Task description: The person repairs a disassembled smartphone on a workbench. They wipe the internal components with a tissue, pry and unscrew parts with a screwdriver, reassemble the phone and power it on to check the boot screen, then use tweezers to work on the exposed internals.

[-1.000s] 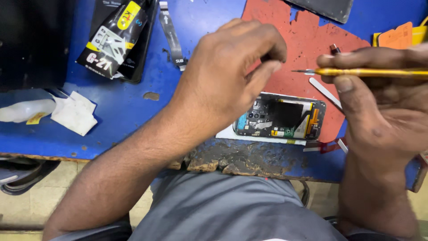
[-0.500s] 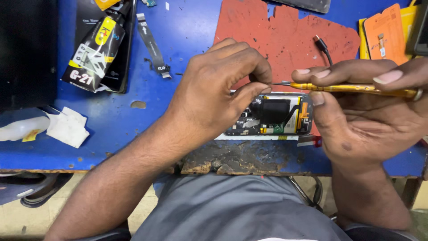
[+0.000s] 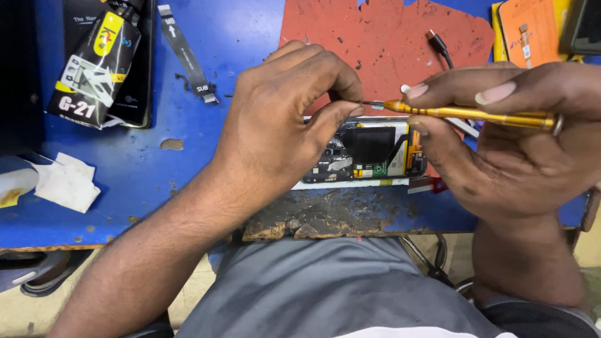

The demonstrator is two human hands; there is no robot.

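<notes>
Opened phone point(image 3: 369, 153) flat on worktop point(image 3: 238, 37), back cover off, internals exposed. Right hand point(image 3: 519, 150) grip closed on yellow screwdriver point(image 3: 469, 113). Left hand point(image 3: 288, 119) fingertips pinch driver tip; held item not discernible. Reassembly not begun.

The left hand point(image 3: 282, 119) covers the near-left end of the opened phone point(image 3: 375, 153), and whatever sits between its pinched thumb and forefinger at the screwdriver point(image 3: 469, 112) tip is too small to make out. The right hand point(image 3: 519, 150) hides the screwdriver's middle and the phone's right edge. Far to the left of the left hand, the white tube point(image 3: 15, 188) is cut off by the picture's edge, as are the orange pad point(image 3: 529, 31) and the dark object point(image 3: 585, 25) above the right hand.
</notes>
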